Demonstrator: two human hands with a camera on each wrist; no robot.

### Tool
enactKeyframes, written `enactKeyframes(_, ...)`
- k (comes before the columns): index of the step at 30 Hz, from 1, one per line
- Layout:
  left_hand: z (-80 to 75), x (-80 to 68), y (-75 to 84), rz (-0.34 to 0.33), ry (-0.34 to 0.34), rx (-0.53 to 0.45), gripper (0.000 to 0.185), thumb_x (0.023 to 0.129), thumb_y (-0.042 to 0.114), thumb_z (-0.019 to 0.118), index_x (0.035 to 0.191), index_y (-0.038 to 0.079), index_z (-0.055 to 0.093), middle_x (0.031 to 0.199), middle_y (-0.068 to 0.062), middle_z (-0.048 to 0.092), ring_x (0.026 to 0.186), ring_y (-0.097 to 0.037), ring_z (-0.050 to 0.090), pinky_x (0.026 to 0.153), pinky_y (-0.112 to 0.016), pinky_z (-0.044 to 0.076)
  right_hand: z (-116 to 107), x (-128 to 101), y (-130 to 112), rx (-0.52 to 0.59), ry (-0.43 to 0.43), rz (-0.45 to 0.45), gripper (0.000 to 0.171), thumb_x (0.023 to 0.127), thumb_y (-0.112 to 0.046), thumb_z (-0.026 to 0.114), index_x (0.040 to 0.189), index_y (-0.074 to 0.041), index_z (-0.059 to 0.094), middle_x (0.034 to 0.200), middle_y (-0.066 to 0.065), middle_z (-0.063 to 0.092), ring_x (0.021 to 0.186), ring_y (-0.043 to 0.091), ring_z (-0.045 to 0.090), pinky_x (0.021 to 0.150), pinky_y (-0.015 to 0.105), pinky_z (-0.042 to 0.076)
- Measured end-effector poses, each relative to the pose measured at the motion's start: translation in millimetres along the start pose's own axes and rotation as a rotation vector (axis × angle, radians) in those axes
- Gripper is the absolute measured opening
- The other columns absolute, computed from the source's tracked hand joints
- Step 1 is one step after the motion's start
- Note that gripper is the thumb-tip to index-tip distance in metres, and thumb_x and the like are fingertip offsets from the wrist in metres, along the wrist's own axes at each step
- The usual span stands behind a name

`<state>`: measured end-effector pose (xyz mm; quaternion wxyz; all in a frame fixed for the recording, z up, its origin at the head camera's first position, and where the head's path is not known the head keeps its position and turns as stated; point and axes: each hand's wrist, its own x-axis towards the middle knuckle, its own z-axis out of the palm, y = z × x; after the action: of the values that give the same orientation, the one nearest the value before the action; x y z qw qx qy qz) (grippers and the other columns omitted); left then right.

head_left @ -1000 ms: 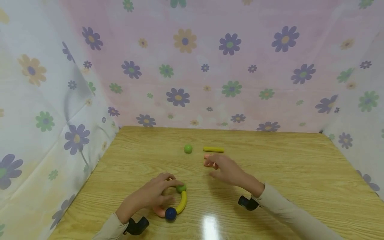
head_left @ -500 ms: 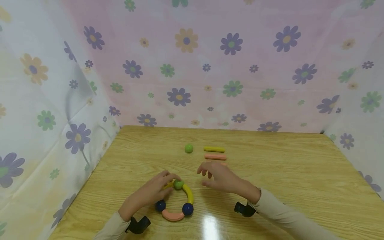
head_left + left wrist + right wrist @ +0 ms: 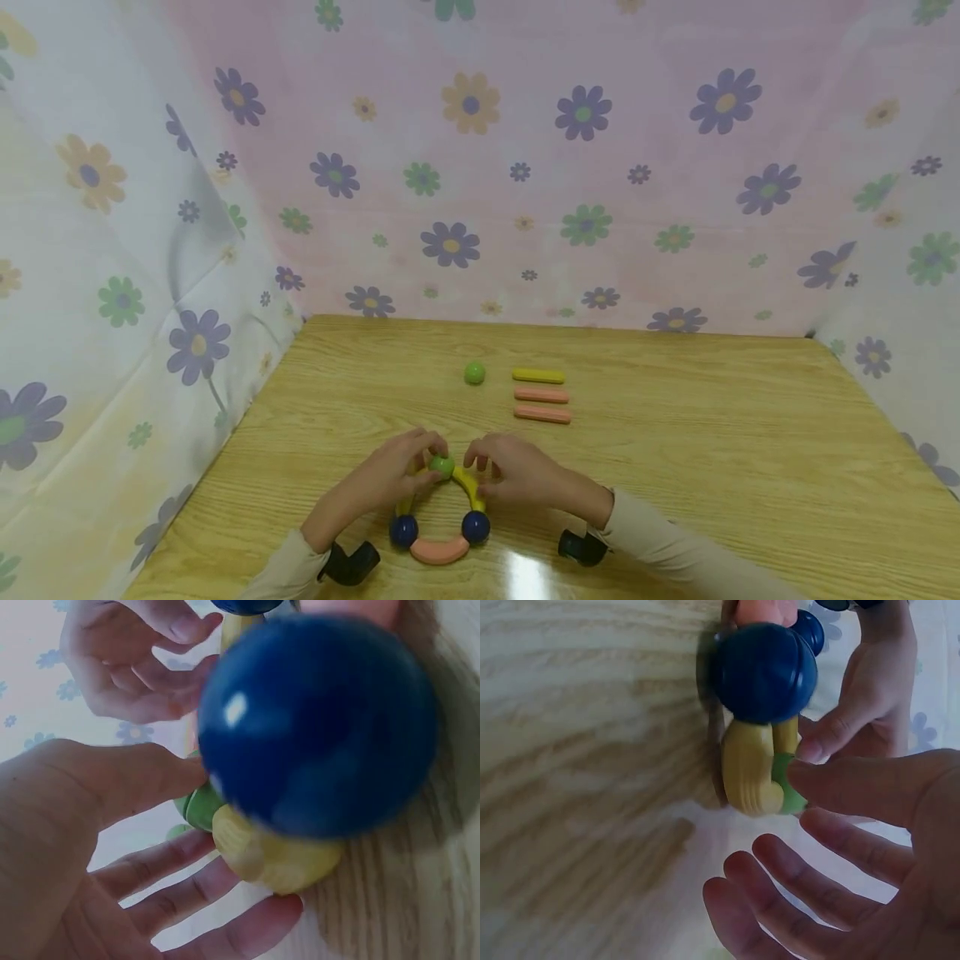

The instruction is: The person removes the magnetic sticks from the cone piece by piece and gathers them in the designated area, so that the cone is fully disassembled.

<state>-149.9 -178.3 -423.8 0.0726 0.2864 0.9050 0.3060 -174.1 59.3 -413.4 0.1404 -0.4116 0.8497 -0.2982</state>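
A closed ring of magnetic balls and curved rods lies on the wooden table (image 3: 712, 433). Its green ball (image 3: 442, 467) is at the far side, pinched between the thumb and fingers of my left hand (image 3: 386, 477). A yellow curved rod (image 3: 471, 487) runs down the right side to a dark blue ball (image 3: 476, 527). Along the near side, a pink curved rod (image 3: 439, 551) joins that ball to a second blue one. My left fingers partly cover the other yellow rod. My right hand (image 3: 525, 473), its fingers loosely spread, is right beside the right yellow rod.
Beyond the hands lie a loose green ball (image 3: 474, 372), a straight yellow rod (image 3: 538, 377) and two straight pink rods, the nearer pink rod (image 3: 542, 414) closest to my right hand. A flowered cloth (image 3: 525, 167) encloses the table's back and sides.
The ring has turned so its pink rod lies along the near side. My right hand has moved from the pink straight rods toward me and left, up to the ring.
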Motion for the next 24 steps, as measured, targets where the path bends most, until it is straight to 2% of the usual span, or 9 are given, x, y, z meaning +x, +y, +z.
enactKeyframes(6, 3.7, -1.2, -2.7, -0.018, -0.002, -0.044, 0.033, 0.090, 0.019, 0.067, 0.121, 0.014, 0.059, 0.099, 0.005, 0.055, 0.082, -0.012, 0.054, 0.067, -0.025, 0.047, 11.3, 9.5, -3.4, 0.030, 0.032, 0.043, 0.031, 0.081, -0.010, 0.074, 0.109, -0.008, 0.061, 0.092, 0.000, 0.062, 0.077, 0.007, 0.056, 0.066, 0.020, 0.047)
enactKeyframes(14, 7.4, -1.0, -1.6, -0.038, 0.024, -0.070, 0.027, 0.089, 0.020, 0.068, 0.115, 0.013, 0.062, 0.099, 0.005, 0.056, 0.080, -0.012, 0.053, 0.068, -0.025, 0.047, 21.8, 19.8, -0.6, 0.155, 0.126, 0.091, 0.018, 0.077, 0.000, 0.073, 0.092, -0.007, 0.065, 0.080, -0.001, 0.061, 0.071, 0.008, 0.056, 0.061, 0.021, 0.046)
enactKeyframes(19, 9.3, 0.7, -1.4, -0.046, 0.043, -0.088, 0.025, 0.088, 0.020, 0.070, 0.109, 0.011, 0.063, 0.096, 0.004, 0.058, 0.079, -0.012, 0.054, 0.068, -0.026, 0.048, 26.5, 21.7, 2.8, 0.165, 0.166, 0.083, 0.015, 0.076, 0.001, 0.072, 0.083, -0.010, 0.064, 0.077, -0.001, 0.062, 0.068, 0.008, 0.056, 0.059, 0.021, 0.046)
enactKeyframes(24, 11.3, 2.6, -0.6, -0.069, 0.055, -0.107, 0.022, 0.086, 0.017, 0.071, 0.106, 0.011, 0.063, 0.093, 0.003, 0.058, 0.078, -0.014, 0.055, 0.066, -0.027, 0.048, 30.1, 20.8, 2.9, 0.162, 0.187, 0.090, 0.016, 0.074, 0.002, 0.070, 0.082, -0.011, 0.064, 0.074, -0.002, 0.061, 0.063, 0.005, 0.053, 0.055, 0.021, 0.045)
